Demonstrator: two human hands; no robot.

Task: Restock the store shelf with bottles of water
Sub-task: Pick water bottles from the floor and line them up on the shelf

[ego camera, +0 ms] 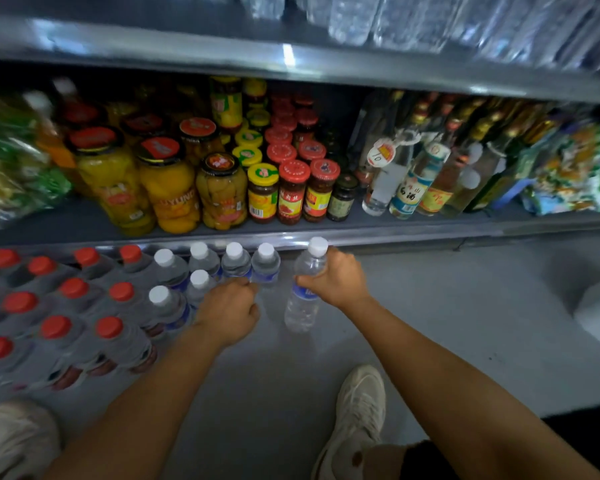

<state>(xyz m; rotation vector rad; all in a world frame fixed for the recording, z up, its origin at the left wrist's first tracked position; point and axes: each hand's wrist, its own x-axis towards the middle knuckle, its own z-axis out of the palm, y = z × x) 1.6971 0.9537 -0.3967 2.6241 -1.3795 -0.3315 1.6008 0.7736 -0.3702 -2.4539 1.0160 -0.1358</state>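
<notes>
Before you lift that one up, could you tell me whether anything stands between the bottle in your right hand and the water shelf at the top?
Nothing visible blocks it. The right hand grips the water bottle out in front of the shelving, clear of the jar shelf's edge. The water shelf shows open space left of its bottles.

Grey floor [430, 306]: red-capped bottles [66, 306] and white-capped water bottles [201, 268] stand left. Shelf [84, 220] above: jars [194, 181], glass bottles [416, 181].

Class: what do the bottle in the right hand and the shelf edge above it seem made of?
Bottle: likely thin clear plastic, glossy; you see through it, and it has a white screw cap. Shelf edge: probably metal, shiny; it shows bright streaky reflections.
</notes>
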